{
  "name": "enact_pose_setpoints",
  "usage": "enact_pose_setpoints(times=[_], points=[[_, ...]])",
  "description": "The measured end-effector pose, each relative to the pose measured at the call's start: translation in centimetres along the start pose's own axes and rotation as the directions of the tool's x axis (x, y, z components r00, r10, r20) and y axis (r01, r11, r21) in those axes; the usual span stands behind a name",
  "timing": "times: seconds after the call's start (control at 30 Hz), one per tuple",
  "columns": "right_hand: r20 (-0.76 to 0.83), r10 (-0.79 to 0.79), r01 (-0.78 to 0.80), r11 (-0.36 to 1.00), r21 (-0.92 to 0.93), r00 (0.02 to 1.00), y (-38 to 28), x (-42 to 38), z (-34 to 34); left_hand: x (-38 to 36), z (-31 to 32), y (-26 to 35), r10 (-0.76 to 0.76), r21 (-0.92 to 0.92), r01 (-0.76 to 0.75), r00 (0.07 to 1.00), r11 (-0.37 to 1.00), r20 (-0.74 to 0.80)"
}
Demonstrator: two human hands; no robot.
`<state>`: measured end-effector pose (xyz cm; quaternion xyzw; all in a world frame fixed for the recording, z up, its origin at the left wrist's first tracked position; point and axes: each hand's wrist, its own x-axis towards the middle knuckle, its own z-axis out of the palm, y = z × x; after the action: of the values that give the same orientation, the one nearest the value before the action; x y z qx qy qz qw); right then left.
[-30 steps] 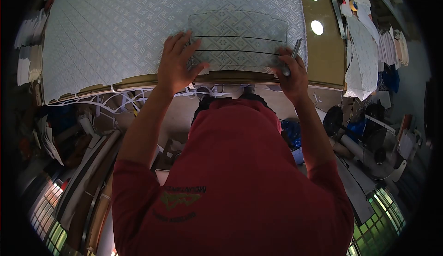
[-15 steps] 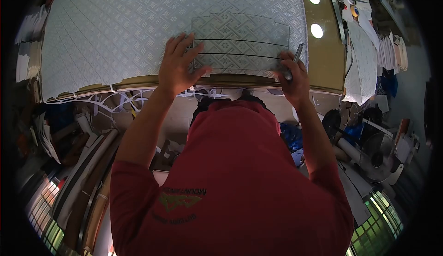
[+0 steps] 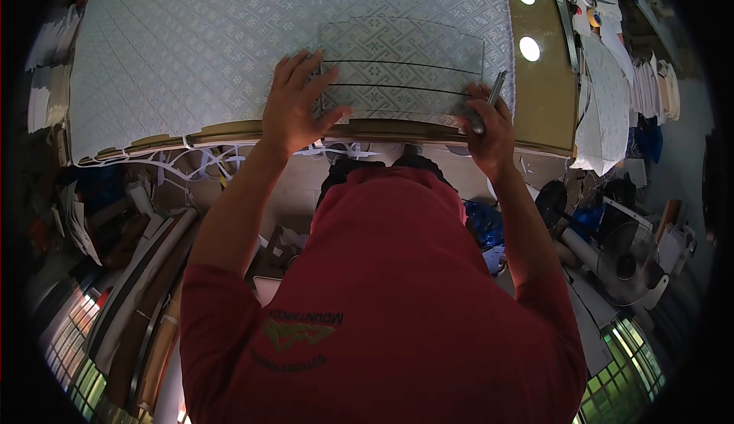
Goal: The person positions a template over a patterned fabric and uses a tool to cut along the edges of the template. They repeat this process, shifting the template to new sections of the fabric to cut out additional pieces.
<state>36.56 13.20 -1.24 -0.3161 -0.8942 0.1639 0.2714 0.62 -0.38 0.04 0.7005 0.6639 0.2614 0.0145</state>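
Note:
A pale patterned fabric (image 3: 191,49) covers most of the table. Near its front edge lies a clear rectangular template (image 3: 401,76) with two dark lines across it. My left hand (image 3: 297,104), fingers spread, rests at the template's left end. At the right end my right hand (image 3: 489,122) is wrapped round a slim metallic cutter (image 3: 497,87) that points up and away from me. Some of the right fingers touch the template's right edge.
The olive tabletop (image 3: 539,95) shows to the right of the fabric. White strips (image 3: 199,162) hang under the front edge. Paper stacks stand at both sides, rolls (image 3: 141,279) lie at lower left, and a fan (image 3: 627,259) is at lower right.
The view has shifted slightly. Both hands keep nearly the same places on the template, and the cutter is still in my right hand.

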Motion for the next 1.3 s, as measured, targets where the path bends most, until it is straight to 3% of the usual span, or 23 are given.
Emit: enact_pose_setpoints(times=[0.2,0.5,0.83,1.3], points=[[-0.014,-0.047,0.048,0.999,0.006,0.999,0.2,-0.1,0.0,0.1,0.0,0.0,0.000,-0.006,0.000,1.000,1.000,0.002],[-0.043,0.011,-0.008,0.998,0.066,0.999,-0.1,-0.1,0.1,0.0,0.0,-0.2,-0.002,-0.052,0.000,1.000,0.999,-0.024],[-0.032,-0.041,0.042,0.999,0.005,0.999,0.3,-0.3,0.3,0.0,-0.2,0.0,-0.007,-0.040,0.007,1.000,0.999,-0.010],[-0.034,0.035,-0.034,0.999,0.041,0.999,-0.7,0.0,-0.3,0.4,-0.1,0.0,0.037,-0.012,-0.036,0.999,0.999,0.014]])
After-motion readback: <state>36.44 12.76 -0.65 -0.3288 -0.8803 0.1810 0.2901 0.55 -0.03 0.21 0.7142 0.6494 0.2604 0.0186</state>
